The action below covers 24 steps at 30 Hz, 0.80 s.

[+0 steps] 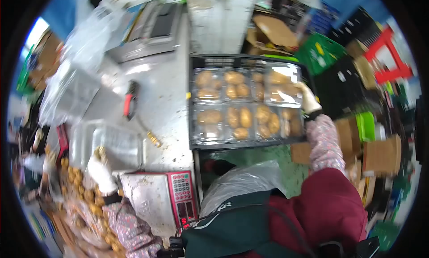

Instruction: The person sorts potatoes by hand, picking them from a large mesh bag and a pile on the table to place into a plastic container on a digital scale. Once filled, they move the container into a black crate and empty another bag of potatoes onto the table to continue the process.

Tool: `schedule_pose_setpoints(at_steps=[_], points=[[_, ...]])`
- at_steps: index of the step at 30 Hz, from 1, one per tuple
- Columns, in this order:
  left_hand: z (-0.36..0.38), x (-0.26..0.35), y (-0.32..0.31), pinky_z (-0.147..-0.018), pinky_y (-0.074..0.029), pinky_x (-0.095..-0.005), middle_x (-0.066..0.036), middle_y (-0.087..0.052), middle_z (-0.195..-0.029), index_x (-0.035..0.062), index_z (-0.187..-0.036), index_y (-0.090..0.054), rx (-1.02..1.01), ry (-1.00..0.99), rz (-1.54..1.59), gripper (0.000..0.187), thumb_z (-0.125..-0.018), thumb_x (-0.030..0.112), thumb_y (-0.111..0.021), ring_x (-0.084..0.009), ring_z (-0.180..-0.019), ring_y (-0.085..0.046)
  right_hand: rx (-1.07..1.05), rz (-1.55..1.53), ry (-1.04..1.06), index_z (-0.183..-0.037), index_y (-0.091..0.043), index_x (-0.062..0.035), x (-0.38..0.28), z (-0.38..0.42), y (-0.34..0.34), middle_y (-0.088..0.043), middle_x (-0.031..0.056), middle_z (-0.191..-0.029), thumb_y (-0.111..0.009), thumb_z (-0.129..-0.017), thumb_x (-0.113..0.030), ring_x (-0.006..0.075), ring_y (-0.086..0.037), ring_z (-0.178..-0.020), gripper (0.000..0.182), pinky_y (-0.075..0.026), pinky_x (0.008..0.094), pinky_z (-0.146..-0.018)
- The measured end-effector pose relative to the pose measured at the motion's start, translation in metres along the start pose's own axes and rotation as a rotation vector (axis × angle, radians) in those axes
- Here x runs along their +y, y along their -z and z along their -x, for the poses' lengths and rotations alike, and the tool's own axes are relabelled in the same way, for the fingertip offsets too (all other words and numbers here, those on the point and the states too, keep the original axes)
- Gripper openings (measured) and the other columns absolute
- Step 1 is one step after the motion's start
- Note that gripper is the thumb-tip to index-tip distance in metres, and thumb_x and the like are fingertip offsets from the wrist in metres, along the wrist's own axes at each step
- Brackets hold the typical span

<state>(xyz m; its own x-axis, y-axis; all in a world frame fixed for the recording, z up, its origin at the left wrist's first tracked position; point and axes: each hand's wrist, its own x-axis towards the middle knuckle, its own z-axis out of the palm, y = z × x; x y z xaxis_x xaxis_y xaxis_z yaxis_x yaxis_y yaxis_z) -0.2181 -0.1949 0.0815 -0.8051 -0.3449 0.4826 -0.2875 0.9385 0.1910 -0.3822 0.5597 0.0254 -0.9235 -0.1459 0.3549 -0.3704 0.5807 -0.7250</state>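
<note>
My right hand (309, 100), in a white glove, grips a clear pack of potatoes (283, 97) by its right edge. The pack is over the right part of a black crate (250, 146), overlapping other potato packs (240, 119) that lie in rows inside. On the left, my white-gloved left hand (103, 171) is at the near edge of clear plastic trays (120, 144). Its fingertips are blurred, and I cannot tell what they hold. Loose potatoes (76, 180) lie beside and below that hand. A red and white scale (181, 186) stands just right of my left forearm.
Red-handled pliers (130, 101) and a brass-ended tool (154, 139) lie on the metal table (167, 97). A plastic-wrapped bin (71, 95) stands at left. Cardboard boxes (382, 155) and a green crate (319, 55) are at right. Another person's hand (49, 162) shows at far left.
</note>
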Motion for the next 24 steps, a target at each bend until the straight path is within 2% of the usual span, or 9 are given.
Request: schedule_pose_setpoints(at_steps=[2,7,8,10,12,13,14,18,24], points=[[-0.005,-0.003,0.008,-0.072,-0.052,-0.0401,-0.022,-0.069,-0.086,0.0021,-0.101,-0.072,-0.116,0.104,0.023,0.028,-0.091,0.027,-0.064,-0.0354,-0.081,-0.068,0.077,-0.551,-0.748,-0.119,-0.062,-0.0094,0.011,-0.022,0.019,-0.066,0.0057,-0.109,-0.057,-0.093,-0.035,0.0186,-0.062,-0.097,0.037,-0.048,0.0335,-0.089],[-0.015,-0.014,0.029,-0.060,-0.045,-0.0375,-0.015,-0.063,-0.063,0.0003,-0.078,-0.070,-0.268,0.152,0.398,0.030,-0.085,0.028,-0.063,-0.0254,-0.058,-0.058,-0.013,-0.579,-0.753,-0.115,-0.063,-0.0097,0.153,-0.036,0.040,-0.065,0.0052,-0.113,-0.053,-0.095,-0.039,0.0206,-0.061,-0.105,0.036,-0.047,0.0354,-0.092],[-0.015,-0.011,0.030,-0.061,-0.047,-0.0373,-0.016,-0.065,-0.066,0.0016,-0.077,-0.071,-0.312,0.384,0.482,0.030,-0.084,0.030,-0.063,-0.0260,-0.060,-0.061,-0.203,-0.774,-0.815,-0.117,-0.061,-0.0137,0.200,-0.040,0.046,-0.061,0.0017,-0.121,-0.045,-0.099,-0.040,0.0195,-0.058,-0.108,0.035,-0.045,0.0391,-0.095],[-0.009,-0.015,0.008,-0.064,-0.050,-0.0365,-0.016,-0.068,-0.070,0.0031,-0.080,-0.073,-0.054,0.435,0.444,0.031,-0.086,0.032,-0.064,-0.0251,-0.067,-0.067,-0.071,-0.861,-1.037,-0.091,-0.062,-0.0169,0.206,-0.048,0.031,-0.062,-0.0004,-0.093,-0.053,-0.093,-0.036,0.0181,-0.059,-0.090,0.022,-0.046,0.0360,-0.079],[-0.006,-0.004,0.001,-0.066,-0.052,-0.0345,-0.015,-0.069,-0.073,0.0040,-0.086,-0.074,0.224,0.460,0.617,0.025,-0.089,0.027,-0.065,-0.0247,-0.070,-0.069,-0.782,-0.948,-0.969,-0.095,-0.063,-0.0160,0.277,-0.073,0.063,-0.064,0.0001,-0.091,-0.059,-0.084,-0.034,0.0185,-0.059,-0.084,0.021,-0.047,0.0331,-0.070],[-0.001,0.002,0.000,-0.067,-0.053,-0.0335,-0.014,-0.070,-0.074,0.0044,-0.090,-0.074,0.408,0.432,0.843,0.021,-0.090,0.023,-0.066,-0.0247,-0.071,-0.069,-0.123,-0.464,-1.146,-0.088,-0.064,-0.0154,0.223,-0.073,0.030,-0.064,0.0008,-0.084,-0.061,-0.083,-0.032,0.0201,-0.058,-0.076,0.018,-0.046,0.0349,-0.065],[0.007,0.008,0.006,-0.070,-0.054,-0.0319,-0.013,-0.071,-0.079,0.0043,-0.095,-0.073,0.532,0.382,0.682,0.016,-0.091,0.018,-0.067,-0.0243,-0.075,-0.070,-0.039,-0.305,-1.170,-0.081,-0.065,-0.0150,0.221,-0.084,0.025,-0.063,0.0017,-0.081,-0.063,-0.082,-0.033,0.0219,-0.058,-0.072,0.018,-0.046,0.0365,-0.067],[0.078,0.053,0.069,-0.066,-0.050,-0.0337,-0.008,-0.070,-0.088,0.0075,-0.102,-0.071,0.390,0.018,0.009,0.024,-0.081,0.017,-0.072,-0.0210,-0.074,-0.065,-0.067,0.532,-0.739,-0.119,-0.064,0.0045,0.196,-0.149,0.013,-0.068,0.0162,-0.117,-0.055,-0.092,-0.035,0.0267,-0.064,-0.102,0.048,-0.047,0.0338,-0.091],[0.246,0.100,0.052,-0.069,-0.048,-0.0338,-0.009,-0.066,-0.096,0.0024,-0.115,-0.061,-0.073,-0.074,-0.021,0.034,-0.088,0.023,-0.060,-0.0208,-0.077,-0.061,0.078,0.520,-0.186,-0.125,-0.061,0.0005,0.089,-0.200,-0.093,-0.063,0.0191,-0.126,-0.055,-0.096,-0.038,0.0321,-0.060,-0.114,0.049,-0.043,0.0352,-0.099]])
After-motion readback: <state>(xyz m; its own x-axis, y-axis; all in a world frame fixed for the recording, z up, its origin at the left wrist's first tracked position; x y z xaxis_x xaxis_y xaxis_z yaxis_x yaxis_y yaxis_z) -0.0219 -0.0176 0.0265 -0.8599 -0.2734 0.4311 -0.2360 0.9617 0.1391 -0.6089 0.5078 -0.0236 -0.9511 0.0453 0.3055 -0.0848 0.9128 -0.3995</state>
